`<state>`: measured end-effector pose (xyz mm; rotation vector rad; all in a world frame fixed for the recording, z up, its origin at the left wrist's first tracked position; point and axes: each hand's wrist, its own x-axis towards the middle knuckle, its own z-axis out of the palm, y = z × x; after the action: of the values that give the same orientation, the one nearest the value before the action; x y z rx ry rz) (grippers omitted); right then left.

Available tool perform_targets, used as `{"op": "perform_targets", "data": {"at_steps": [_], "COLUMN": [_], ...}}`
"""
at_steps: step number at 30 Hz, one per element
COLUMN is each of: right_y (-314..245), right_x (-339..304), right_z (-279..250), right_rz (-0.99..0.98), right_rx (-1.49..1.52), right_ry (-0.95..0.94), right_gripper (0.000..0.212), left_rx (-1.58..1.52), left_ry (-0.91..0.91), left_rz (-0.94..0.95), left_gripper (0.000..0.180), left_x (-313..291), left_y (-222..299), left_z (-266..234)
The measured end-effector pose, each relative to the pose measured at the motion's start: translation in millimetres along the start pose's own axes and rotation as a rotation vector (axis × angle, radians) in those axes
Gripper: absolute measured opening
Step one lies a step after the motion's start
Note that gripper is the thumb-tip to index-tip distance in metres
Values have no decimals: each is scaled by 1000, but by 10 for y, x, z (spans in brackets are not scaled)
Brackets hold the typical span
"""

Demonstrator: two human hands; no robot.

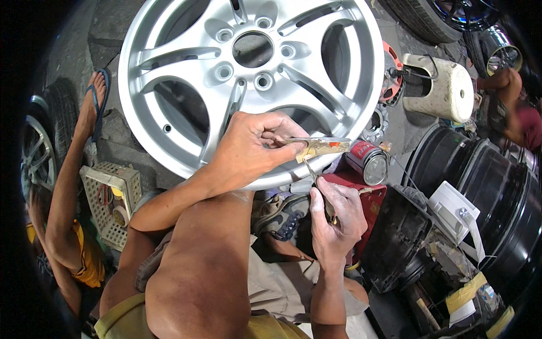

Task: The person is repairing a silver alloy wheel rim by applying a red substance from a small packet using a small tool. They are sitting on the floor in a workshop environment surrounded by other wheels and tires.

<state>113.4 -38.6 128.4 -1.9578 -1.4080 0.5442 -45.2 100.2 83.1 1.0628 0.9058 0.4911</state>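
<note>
A silver alloy wheel rim (186, 85) lies face-up before me, with my left hand (254, 144) over its near part. That hand is closed on a flat, thin plate (324, 139), which carries beige paste (319, 149) with a small orange-red dab on it. My right hand (339, 220), whitened with dust, grips a slim pointed metal tool (310, 170). The tool's tip reaches up to the paste at the plate's lower edge; its exact kind is unclear, as my fingers hide the handle. Both hands are in front of my bent knee.
Right of the rim stand a red can (367, 161), a red box (370, 209) and a worn white stool (437, 89). Black wheel rims (474, 186) line the right side. A beige plastic crate (110, 198) is at left, beside a person's sandalled foot (96, 101). Another person (516, 107) is at far right.
</note>
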Motion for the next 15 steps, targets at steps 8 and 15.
{"op": "perform_targets", "data": {"at_steps": [8,15], "right_y": [1,27], "right_x": [15,13], "right_z": [-12,-22], "right_rz": [42,36], "right_rx": [31,20], "right_ry": [-3,-11], "right_gripper": [29,27], "left_rx": [-19,-62], "left_ry": [-3,-17], "left_rz": [-20,-14], "left_gripper": [16,16], "left_x": [-6,9], "left_y": [-2,-59], "left_z": [-11,-3]}}
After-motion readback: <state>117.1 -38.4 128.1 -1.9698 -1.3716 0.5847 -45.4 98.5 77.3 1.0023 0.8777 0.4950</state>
